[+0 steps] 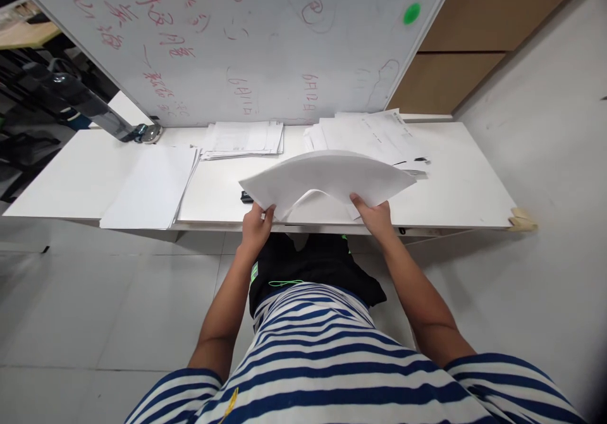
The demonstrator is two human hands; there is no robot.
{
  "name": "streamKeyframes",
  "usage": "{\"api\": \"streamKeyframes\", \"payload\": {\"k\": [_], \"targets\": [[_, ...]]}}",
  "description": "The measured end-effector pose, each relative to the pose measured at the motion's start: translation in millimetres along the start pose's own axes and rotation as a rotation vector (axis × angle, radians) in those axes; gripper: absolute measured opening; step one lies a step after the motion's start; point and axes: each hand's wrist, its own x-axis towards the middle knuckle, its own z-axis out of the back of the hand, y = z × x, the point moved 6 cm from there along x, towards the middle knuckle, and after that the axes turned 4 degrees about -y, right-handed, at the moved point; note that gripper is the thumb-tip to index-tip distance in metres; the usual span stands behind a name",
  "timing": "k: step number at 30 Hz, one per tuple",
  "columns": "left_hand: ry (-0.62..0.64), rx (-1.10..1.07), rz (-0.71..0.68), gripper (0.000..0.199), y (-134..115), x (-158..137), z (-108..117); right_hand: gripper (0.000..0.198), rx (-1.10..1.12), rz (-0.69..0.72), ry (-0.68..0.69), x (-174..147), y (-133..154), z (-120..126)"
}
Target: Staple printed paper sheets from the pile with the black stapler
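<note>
Both my hands hold sheets of white paper [327, 171] above the front edge of a white desk. The paper bows upward in the middle, and a second layer shows under its near edge. My left hand [257, 222] pinches the left near corner between thumb and fingers. At the right near side, my right hand [374, 214] grips the paper with the thumb on top and the fingers largely hidden beneath. A small black object [246, 197], perhaps a stapler, lies beside my left hand, partly covered by the paper.
On the desk [455, 184] lie a left paper stack [152, 184], a back stack [244, 138] and loose printed sheets [374, 134]. A whiteboard [265, 45] with red writing stands behind. A dark bottle [90, 105] is at the back left; a wall [545, 133] borders the right.
</note>
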Motion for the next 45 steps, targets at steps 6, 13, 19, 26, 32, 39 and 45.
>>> {"api": "streamKeyframes", "payload": {"k": [6,13,19,26,32,39,45], "targets": [[0.075,-0.13,-0.002,0.035,-9.1,-3.5,1.0,0.056,0.022,-0.036,-0.055,0.2,7.0,9.6],[0.086,-0.132,-0.1,0.028,-8.4,-0.8,8.1,0.04,-0.02,0.043,-0.068,11.5,16.0,27.7],[0.145,-0.151,-0.124,0.04,-9.8,0.9,13.6,0.043,0.117,0.041,0.011,12.0,0.6,19.6],[0.428,-0.44,0.245,0.044,-14.5,0.8,17.1,0.055,0.15,-0.254,0.232,0.8,-8.9,19.3],[0.668,-0.519,0.433,0.058,-2.3,-9.5,14.8,0.043,0.112,-0.435,0.349,-21.6,-15.2,40.3],[0.779,-0.526,0.42,0.075,-4.7,-23.7,-3.3,0.037,0.135,-0.533,0.284,-34.2,-41.1,63.7],[0.654,-0.248,0.219,0.074,-13.2,-27.0,10.9,0.026,0.055,-0.558,0.266,-39.4,-50.9,90.0]]}}
